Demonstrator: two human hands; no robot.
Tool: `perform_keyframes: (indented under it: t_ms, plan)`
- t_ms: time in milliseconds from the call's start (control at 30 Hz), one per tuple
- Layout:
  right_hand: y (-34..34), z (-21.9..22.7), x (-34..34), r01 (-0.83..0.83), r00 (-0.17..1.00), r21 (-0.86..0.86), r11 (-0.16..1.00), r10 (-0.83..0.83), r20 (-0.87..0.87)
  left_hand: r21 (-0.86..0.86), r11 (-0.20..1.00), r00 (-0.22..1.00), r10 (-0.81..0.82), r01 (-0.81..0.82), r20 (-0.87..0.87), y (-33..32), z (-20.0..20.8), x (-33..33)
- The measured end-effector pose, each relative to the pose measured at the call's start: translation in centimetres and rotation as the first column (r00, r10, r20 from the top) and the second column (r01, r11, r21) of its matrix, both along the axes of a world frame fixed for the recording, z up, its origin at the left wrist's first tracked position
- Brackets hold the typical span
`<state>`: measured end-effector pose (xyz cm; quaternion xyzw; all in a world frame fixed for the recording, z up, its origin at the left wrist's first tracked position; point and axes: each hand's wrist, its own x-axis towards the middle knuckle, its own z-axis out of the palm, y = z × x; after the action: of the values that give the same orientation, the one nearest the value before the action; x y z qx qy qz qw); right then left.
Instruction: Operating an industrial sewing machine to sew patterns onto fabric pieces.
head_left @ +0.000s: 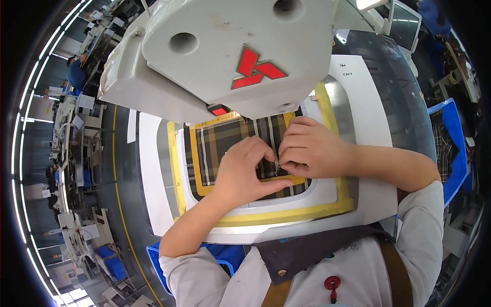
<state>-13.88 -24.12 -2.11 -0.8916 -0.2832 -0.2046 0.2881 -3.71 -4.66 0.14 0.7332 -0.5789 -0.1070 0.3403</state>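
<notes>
Dark plaid fabric (212, 140) with brown and white stripes lies flat within a yellow rectangular frame (198, 171). My left hand (239, 170) rests on the fabric, its thumb stretched along the frame's lower edge, apart from the bent fingers. Just to its right, my right hand (313, 152) is closed, its fingertips pinched together low over the fabric. A thin, small item seems to show at those fingertips, too small to name. Right above both hands hangs the grey head of a sewing machine (204, 66), which hides the far part of the frame.
Yellow tape (286, 217) borders a white plate around the frame. White sheets (369, 117) lie on the dark machine table (409, 97). A blue bin (459, 148) with plaid pieces stands at the right; another blue bin (156, 256) is below left. Workstations fill the far left.
</notes>
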Motion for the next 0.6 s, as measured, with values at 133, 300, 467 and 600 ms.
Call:
perform_keyframes:
  t_ms: [133, 300, 467, 600]
  plan:
    - [-0.1, -0.3, -0.4, 0.037, 0.995, 0.011, 0.999, -0.038, 0.094, -0.066, 0.997, 0.998, 0.042, -0.039, 0.037, -0.2, -0.6, -1.1]
    - [-0.6, -0.2, -1.0, 0.019, 0.994, -0.083, 0.996, -0.011, 0.106, -0.071, 0.996, 0.998, 0.059, -0.058, 0.017, -0.1, -0.7, -1.9]
    - [-0.8, -0.2, -1.3, -0.011, 0.997, -0.174, 0.985, 0.026, 0.079, -0.090, 0.996, 0.986, -0.004, 0.019, 0.166, 0.1, -0.9, -2.4]
    - [-1.0, 0.4, -2.0, -0.033, 0.999, -0.245, 0.969, 0.035, 0.003, -0.035, 0.996, 0.986, -0.080, 0.086, 0.144, 0.2, -0.1, -2.1]
